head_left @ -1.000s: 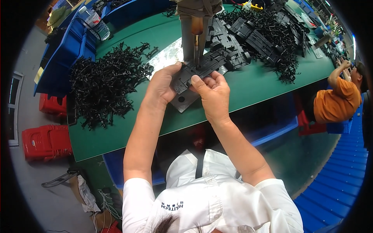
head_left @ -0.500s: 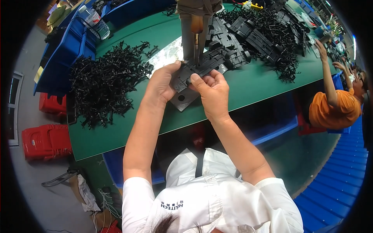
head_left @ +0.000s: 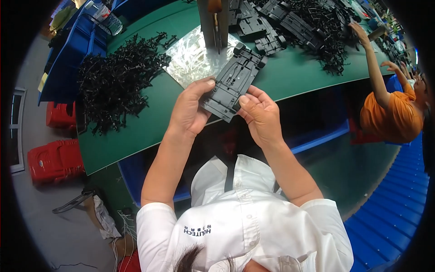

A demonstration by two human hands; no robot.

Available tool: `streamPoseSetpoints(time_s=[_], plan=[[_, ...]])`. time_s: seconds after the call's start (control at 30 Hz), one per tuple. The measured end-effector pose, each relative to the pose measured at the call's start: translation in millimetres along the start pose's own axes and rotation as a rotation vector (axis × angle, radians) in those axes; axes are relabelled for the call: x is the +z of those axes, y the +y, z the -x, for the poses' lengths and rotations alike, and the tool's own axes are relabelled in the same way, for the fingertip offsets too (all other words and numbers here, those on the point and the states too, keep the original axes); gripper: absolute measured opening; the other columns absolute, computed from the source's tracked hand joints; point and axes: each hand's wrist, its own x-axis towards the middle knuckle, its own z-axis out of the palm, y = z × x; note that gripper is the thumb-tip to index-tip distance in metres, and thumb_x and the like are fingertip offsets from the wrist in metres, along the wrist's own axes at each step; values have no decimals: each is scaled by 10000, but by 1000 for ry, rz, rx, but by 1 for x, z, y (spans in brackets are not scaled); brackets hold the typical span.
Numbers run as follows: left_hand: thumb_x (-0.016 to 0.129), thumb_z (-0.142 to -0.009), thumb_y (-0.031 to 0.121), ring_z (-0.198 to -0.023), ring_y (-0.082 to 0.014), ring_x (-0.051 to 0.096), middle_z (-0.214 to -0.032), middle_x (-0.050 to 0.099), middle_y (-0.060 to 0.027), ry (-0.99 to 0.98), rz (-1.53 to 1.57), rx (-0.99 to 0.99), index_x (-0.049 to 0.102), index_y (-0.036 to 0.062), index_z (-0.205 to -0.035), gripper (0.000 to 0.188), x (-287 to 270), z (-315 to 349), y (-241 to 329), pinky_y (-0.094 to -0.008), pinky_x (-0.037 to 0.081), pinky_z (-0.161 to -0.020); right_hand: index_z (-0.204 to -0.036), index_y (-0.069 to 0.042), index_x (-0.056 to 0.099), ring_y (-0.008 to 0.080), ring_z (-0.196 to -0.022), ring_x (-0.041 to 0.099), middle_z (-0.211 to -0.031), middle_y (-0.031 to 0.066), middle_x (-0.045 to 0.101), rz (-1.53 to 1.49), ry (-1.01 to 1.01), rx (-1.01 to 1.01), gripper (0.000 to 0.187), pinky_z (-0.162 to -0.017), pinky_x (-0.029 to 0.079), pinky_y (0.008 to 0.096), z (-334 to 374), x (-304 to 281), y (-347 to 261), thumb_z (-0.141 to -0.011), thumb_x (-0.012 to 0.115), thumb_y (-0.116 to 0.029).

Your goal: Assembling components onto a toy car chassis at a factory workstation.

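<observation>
Both my hands grip a black plastic toy car chassis (head_left: 232, 81), tilted with its wheeled end pointing away from me. My left hand (head_left: 192, 102) pinches its near left edge, thumb on top. At its near right side my right hand (head_left: 259, 111) is closed, the thumb lying on the upper face and the fingers partly hidden beneath. Just beyond the chassis stands the upright machine head with a thin metal tip (head_left: 218, 38). Under that tip lies a shiny silver plate (head_left: 188, 59) on the green tabletop (head_left: 131, 140).
Left on the table is a heap of small black plastic parts (head_left: 120, 81). More chassis (head_left: 297, 29) and small parts lie at the far right. Blue bins (head_left: 77, 63) and a water bottle (head_left: 106, 18) stand far left. A person in orange (head_left: 392, 113) works at right.
My hands have drawn the chassis out from under the machine tip, toward me, and turned it more upright. More of the silver plate shows now.
</observation>
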Motion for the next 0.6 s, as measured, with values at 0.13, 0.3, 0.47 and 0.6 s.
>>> streamPoseSetpoints(time_s=[0.13,0.3,0.47,0.6], plan=[[611,-798,87,-885,-180,597,-971,604,-106,36,-7,-14,520,-18,-1097,330,-4,26,-9,-331,498,-808,-1216,87,410,155,-899,609,-1081,163,590,-37,-53,92,451,-763,518,259,17,-8,-5,-832,624,-11],[628,-789,85,-896,-176,599,-985,605,-99,11,-17,-2,497,-21,-1125,375,-13,51,-17,-328,499,-819,-1223,98,408,168,-903,613,-1087,179,588,-88,-109,157,460,-761,523,266,30,-14,0,-826,623,7],[644,-778,64,-929,-186,602,-1021,606,-113,-67,47,-90,484,-28,-1139,405,-23,70,-19,-329,493,-849,-1234,108,404,189,-920,618,-1082,192,590,-98,-184,217,459,-796,524,294,31,-19,5,-834,609,12],[659,-761,28,-950,-197,601,-1035,602,-123,-40,58,-60,463,-24,-1160,448,-31,76,-23,-337,488,-873,-1254,85,412,195,-992,604,-1131,175,583,-76,-308,282,481,-864,501,309,27,-20,4,-835,621,-26]])
